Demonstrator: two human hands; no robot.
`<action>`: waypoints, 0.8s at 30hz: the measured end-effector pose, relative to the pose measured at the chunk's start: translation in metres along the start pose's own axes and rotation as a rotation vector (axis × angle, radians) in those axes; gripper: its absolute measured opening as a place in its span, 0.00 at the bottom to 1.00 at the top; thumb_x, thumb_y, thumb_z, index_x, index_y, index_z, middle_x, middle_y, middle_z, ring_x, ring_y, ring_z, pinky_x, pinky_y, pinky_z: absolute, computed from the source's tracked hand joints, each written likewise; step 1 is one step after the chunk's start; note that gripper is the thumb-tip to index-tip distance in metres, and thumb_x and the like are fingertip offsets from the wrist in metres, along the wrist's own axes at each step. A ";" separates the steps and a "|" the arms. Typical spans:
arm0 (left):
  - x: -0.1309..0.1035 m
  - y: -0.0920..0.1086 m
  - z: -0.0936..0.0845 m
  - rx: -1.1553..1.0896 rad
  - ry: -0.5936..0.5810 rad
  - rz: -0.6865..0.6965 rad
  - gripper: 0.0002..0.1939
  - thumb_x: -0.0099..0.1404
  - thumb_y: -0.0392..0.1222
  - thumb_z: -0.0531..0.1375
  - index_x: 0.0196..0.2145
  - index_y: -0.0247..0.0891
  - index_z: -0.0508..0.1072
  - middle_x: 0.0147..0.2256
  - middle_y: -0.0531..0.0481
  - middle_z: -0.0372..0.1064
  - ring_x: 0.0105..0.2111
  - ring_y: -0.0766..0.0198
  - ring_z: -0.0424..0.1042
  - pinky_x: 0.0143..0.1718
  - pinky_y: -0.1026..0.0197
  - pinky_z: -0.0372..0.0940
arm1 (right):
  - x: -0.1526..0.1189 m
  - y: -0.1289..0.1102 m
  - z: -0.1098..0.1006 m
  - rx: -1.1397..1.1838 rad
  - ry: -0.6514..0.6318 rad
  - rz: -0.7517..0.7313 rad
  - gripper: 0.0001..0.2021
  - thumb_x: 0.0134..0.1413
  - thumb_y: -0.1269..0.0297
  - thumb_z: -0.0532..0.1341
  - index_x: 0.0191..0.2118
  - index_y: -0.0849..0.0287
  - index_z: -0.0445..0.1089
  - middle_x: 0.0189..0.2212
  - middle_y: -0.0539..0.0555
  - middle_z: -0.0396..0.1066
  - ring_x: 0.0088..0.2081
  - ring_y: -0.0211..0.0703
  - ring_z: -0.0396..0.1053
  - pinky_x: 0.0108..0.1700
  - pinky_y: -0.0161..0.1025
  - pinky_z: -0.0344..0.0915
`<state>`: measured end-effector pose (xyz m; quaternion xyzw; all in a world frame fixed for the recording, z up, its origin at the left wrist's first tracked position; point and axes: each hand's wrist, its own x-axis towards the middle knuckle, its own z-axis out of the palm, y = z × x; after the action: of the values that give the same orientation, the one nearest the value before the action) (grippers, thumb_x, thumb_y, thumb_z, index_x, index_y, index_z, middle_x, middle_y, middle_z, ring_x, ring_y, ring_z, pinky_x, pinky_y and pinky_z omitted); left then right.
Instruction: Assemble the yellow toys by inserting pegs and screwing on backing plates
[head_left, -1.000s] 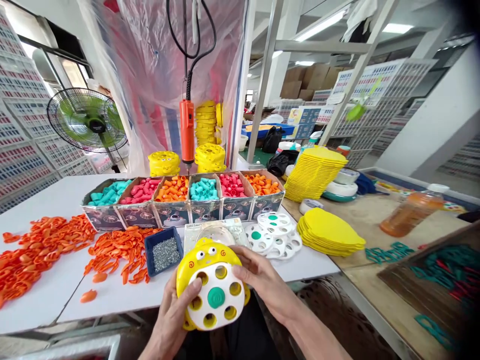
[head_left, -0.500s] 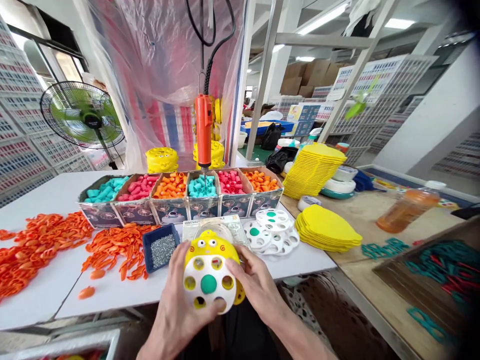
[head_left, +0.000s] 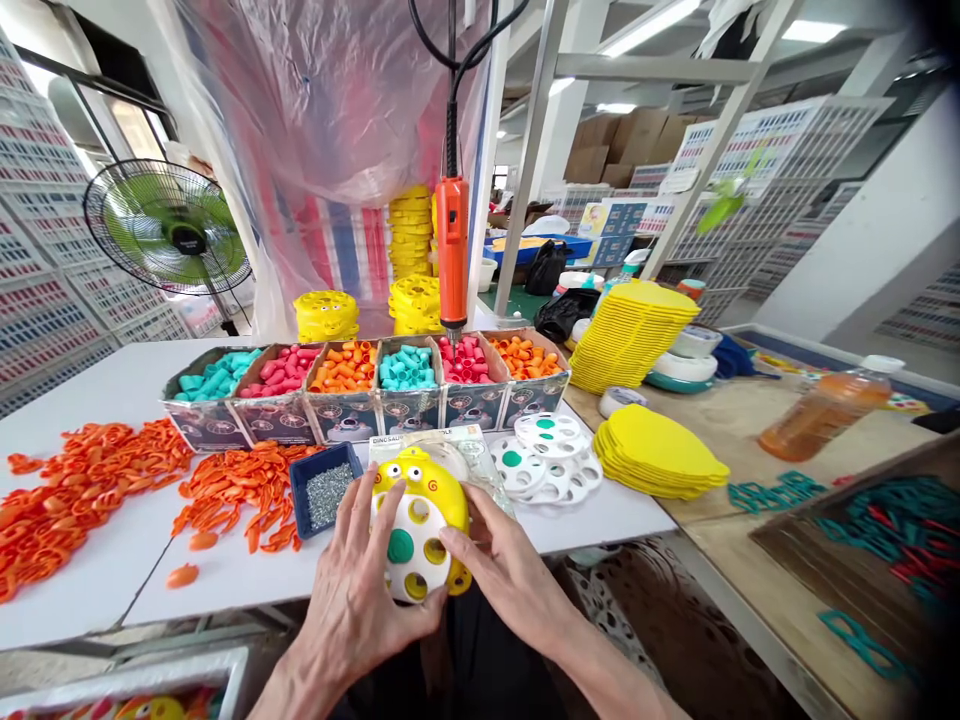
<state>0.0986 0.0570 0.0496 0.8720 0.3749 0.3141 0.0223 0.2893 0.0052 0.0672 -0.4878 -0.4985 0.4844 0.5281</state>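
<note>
A yellow plastic toy shell [head_left: 435,480] with a cartoon face is between my hands, above the table's front edge. On its front lies a white disc [head_left: 420,545] with round holes and a green centre. My left hand [head_left: 356,575] has its fingers across the disc's left side and its thumb at the lower edge. Gripping the right side is my right hand [head_left: 506,560], thumb on the front and fingers behind. The toy's back is hidden. Just beyond it is a printed package [head_left: 469,445].
An orange electric screwdriver [head_left: 452,250] hangs over boxes [head_left: 337,415] of coloured plastic pieces. A blue tray [head_left: 304,500] of small metal parts stands left, beside orange piece piles [head_left: 240,490]. White discs [head_left: 551,470] and yellow plates [head_left: 656,455] are on the right, with a bottle [head_left: 829,410] beyond.
The toy has turned and shifted slightly, and my left fingers have moved onto the front of the disc. The hanging screwdriver has swung to the right.
</note>
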 end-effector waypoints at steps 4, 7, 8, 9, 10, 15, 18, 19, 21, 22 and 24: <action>0.003 -0.008 -0.002 -0.027 -0.018 0.022 0.53 0.54 0.51 0.70 0.70 0.40 0.49 0.69 0.28 0.50 0.68 0.32 0.52 0.60 0.35 0.64 | -0.001 0.004 -0.003 0.056 -0.027 0.044 0.23 0.63 0.50 0.63 0.59 0.52 0.65 0.51 0.56 0.75 0.41 0.47 0.76 0.40 0.40 0.74; 0.004 -0.013 -0.001 -0.094 -0.012 0.016 0.55 0.53 0.56 0.72 0.70 0.43 0.48 0.68 0.27 0.51 0.68 0.32 0.52 0.61 0.34 0.63 | -0.001 0.005 -0.004 0.209 -0.033 0.124 0.26 0.60 0.48 0.65 0.60 0.50 0.64 0.52 0.55 0.75 0.46 0.50 0.77 0.43 0.42 0.74; 0.004 -0.015 0.000 -0.136 -0.010 -0.004 0.57 0.52 0.58 0.73 0.70 0.43 0.48 0.68 0.27 0.51 0.68 0.32 0.52 0.61 0.33 0.61 | -0.001 0.004 -0.004 0.241 -0.024 0.157 0.27 0.59 0.48 0.66 0.61 0.50 0.64 0.52 0.55 0.75 0.46 0.51 0.77 0.43 0.42 0.75; 0.004 -0.017 0.000 -0.189 -0.010 -0.043 0.59 0.50 0.59 0.74 0.70 0.43 0.48 0.69 0.27 0.50 0.68 0.32 0.51 0.63 0.32 0.59 | -0.001 0.004 -0.004 0.257 -0.008 0.190 0.29 0.58 0.48 0.66 0.61 0.50 0.63 0.51 0.55 0.76 0.46 0.51 0.77 0.42 0.42 0.75; 0.004 -0.019 0.000 -0.257 -0.009 -0.101 0.61 0.48 0.59 0.75 0.70 0.43 0.47 0.69 0.28 0.49 0.69 0.32 0.50 0.64 0.31 0.57 | -0.002 0.003 -0.004 0.262 0.015 0.217 0.30 0.57 0.47 0.67 0.62 0.50 0.63 0.50 0.55 0.77 0.45 0.51 0.78 0.39 0.41 0.75; -0.001 -0.019 -0.001 -0.819 -0.065 -0.545 0.67 0.44 0.51 0.78 0.71 0.41 0.44 0.67 0.30 0.55 0.66 0.34 0.59 0.63 0.37 0.61 | -0.001 0.003 -0.006 0.283 0.129 0.257 0.32 0.55 0.44 0.68 0.61 0.50 0.65 0.47 0.55 0.79 0.40 0.51 0.78 0.33 0.39 0.74; -0.003 -0.011 -0.002 -1.080 -0.048 -0.698 0.60 0.47 0.47 0.78 0.69 0.40 0.50 0.63 0.32 0.64 0.59 0.37 0.69 0.54 0.45 0.72 | -0.001 0.005 -0.004 0.306 0.173 0.257 0.33 0.53 0.44 0.69 0.61 0.50 0.65 0.50 0.56 0.78 0.41 0.51 0.78 0.35 0.40 0.75; -0.003 -0.008 -0.003 -1.115 -0.025 -0.723 0.57 0.47 0.46 0.78 0.67 0.39 0.54 0.62 0.32 0.65 0.57 0.37 0.72 0.51 0.47 0.74 | -0.001 0.006 -0.003 0.314 0.188 0.255 0.33 0.53 0.44 0.69 0.61 0.50 0.65 0.51 0.56 0.77 0.42 0.51 0.78 0.36 0.40 0.75; -0.001 -0.003 -0.004 -1.136 0.010 -0.761 0.52 0.46 0.44 0.78 0.64 0.39 0.59 0.60 0.34 0.67 0.54 0.38 0.74 0.46 0.49 0.77 | -0.002 0.005 0.000 0.323 0.209 0.243 0.33 0.53 0.44 0.70 0.61 0.50 0.66 0.53 0.56 0.76 0.44 0.53 0.78 0.38 0.42 0.76; 0.000 -0.002 -0.006 -1.146 0.013 -0.772 0.50 0.46 0.43 0.78 0.63 0.39 0.60 0.60 0.34 0.68 0.53 0.39 0.75 0.45 0.49 0.77 | -0.003 0.005 0.001 0.328 0.215 0.239 0.34 0.53 0.44 0.70 0.62 0.50 0.66 0.54 0.56 0.76 0.45 0.54 0.78 0.39 0.43 0.76; 0.001 -0.002 -0.008 -1.209 0.010 -0.775 0.47 0.48 0.42 0.77 0.62 0.40 0.62 0.60 0.35 0.69 0.54 0.40 0.74 0.45 0.50 0.77 | -0.004 0.005 0.002 0.342 0.217 0.239 0.34 0.52 0.44 0.70 0.62 0.49 0.66 0.55 0.56 0.76 0.47 0.55 0.77 0.40 0.44 0.76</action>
<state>0.0931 0.0578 0.0562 0.5099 0.4180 0.4404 0.6093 0.2869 0.0012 0.0618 -0.4961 -0.2883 0.5655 0.5924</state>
